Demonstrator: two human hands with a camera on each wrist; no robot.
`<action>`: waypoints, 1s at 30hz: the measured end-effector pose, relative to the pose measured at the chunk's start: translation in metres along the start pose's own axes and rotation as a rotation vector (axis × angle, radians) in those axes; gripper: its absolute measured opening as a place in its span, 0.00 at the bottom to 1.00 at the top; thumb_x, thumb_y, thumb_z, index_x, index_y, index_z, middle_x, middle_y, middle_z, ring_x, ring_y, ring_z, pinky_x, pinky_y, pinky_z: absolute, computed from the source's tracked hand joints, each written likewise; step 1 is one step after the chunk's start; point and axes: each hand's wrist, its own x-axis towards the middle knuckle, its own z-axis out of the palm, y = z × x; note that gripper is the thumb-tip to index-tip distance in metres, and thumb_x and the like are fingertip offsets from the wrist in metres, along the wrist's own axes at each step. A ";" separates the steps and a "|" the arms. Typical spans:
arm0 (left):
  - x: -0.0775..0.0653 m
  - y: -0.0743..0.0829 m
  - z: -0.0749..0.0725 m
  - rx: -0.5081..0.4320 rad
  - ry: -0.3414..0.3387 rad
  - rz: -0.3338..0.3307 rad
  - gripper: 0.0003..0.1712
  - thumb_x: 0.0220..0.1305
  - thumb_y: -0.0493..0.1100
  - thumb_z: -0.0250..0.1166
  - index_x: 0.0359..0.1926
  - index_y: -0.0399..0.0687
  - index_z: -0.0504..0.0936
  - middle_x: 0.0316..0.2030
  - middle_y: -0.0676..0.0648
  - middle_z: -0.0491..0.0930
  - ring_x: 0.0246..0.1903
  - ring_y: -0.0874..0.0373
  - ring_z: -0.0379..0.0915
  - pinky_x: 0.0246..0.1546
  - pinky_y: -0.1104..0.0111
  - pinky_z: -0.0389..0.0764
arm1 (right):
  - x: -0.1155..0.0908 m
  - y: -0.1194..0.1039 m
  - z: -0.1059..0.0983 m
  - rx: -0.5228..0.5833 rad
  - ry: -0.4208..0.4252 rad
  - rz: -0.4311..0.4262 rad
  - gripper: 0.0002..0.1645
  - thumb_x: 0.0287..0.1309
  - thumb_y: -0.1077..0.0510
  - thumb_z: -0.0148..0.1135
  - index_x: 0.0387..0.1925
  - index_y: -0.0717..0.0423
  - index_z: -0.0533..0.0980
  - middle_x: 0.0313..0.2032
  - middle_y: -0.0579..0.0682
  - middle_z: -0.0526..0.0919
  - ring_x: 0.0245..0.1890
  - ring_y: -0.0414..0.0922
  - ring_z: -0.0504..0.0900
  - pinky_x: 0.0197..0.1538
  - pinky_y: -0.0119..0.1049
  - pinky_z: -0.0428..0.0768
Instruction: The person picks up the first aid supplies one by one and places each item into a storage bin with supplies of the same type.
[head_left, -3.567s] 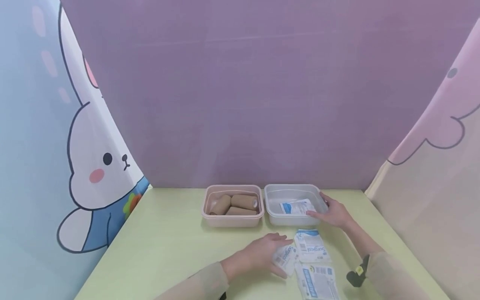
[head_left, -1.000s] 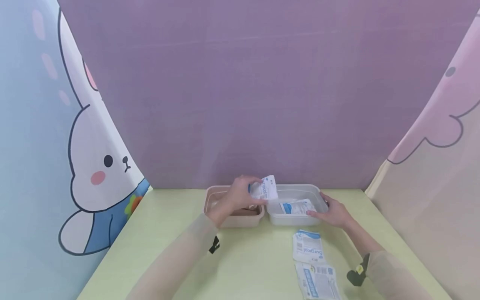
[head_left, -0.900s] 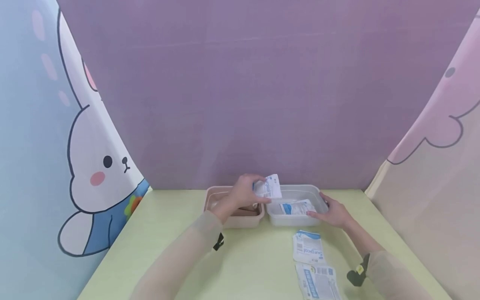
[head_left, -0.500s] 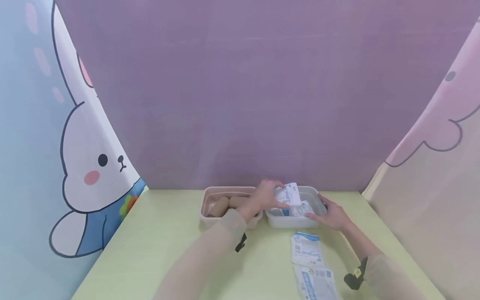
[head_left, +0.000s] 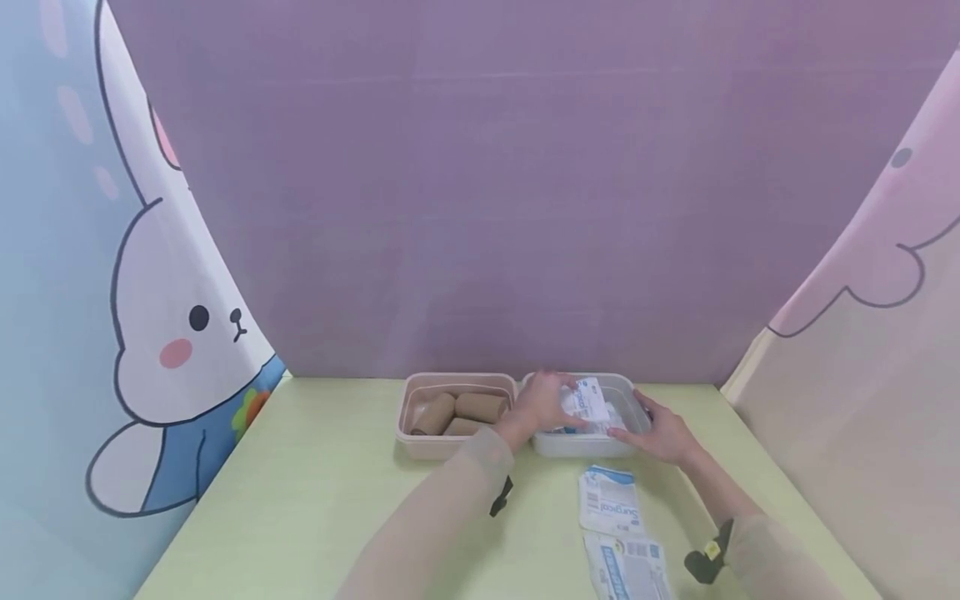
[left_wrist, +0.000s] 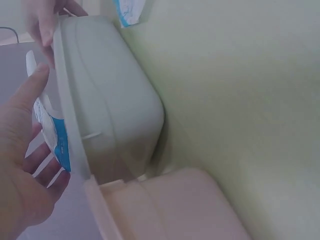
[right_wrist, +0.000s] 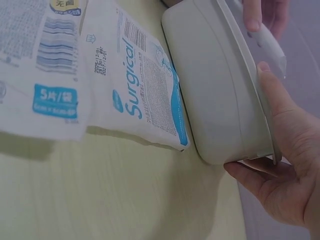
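Observation:
In the head view my left hand (head_left: 542,404) holds a white gauze packet (head_left: 590,400) over the opening of a white plastic box (head_left: 585,447). Thumb and fingers lie on either side of the packet (left_wrist: 52,132) in the left wrist view, level with the box rim. Another packet lies inside the box, partly hidden beneath the held one. At the box's right end, my right hand (head_left: 667,432) grips the wall, thumb at the rim and fingers outside, as the right wrist view shows. Two more gauze packets, one marked Surgical (head_left: 611,500) and one nearer (head_left: 626,567), lie on the table.
A pink plastic box (head_left: 450,448) with several brown bandage rolls (head_left: 482,407) stands directly left of the white box. Both boxes sit near the back of the yellow-green table (head_left: 300,500), before a purple backdrop (head_left: 480,208). Printed fabric walls flank the table.
My left hand has picked up a packet from beside the others on the table, carried it up past the pink box, then right and down into the white box's opening. The right hand keeps its grip.

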 end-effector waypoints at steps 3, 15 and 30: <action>-0.001 0.000 0.006 0.004 -0.001 0.012 0.40 0.51 0.64 0.83 0.62 0.53 0.86 0.62 0.51 0.87 0.66 0.52 0.80 0.73 0.60 0.75 | -0.001 -0.001 0.000 0.002 0.000 0.006 0.70 0.57 0.28 0.74 0.80 0.71 0.56 0.72 0.77 0.69 0.69 0.73 0.74 0.67 0.66 0.79; 0.004 -0.008 0.019 -0.031 -0.013 -0.024 0.40 0.51 0.65 0.83 0.62 0.54 0.85 0.62 0.50 0.86 0.66 0.51 0.79 0.72 0.60 0.76 | -0.004 -0.007 -0.001 0.029 0.004 0.012 0.69 0.57 0.31 0.76 0.80 0.71 0.56 0.72 0.77 0.70 0.69 0.72 0.75 0.67 0.65 0.79; -0.006 -0.004 0.002 -0.029 0.046 0.048 0.39 0.60 0.64 0.77 0.69 0.55 0.81 0.67 0.51 0.83 0.70 0.51 0.75 0.75 0.58 0.73 | -0.005 -0.008 -0.003 0.021 0.013 0.002 0.69 0.57 0.31 0.76 0.80 0.72 0.56 0.68 0.78 0.73 0.65 0.71 0.80 0.61 0.62 0.83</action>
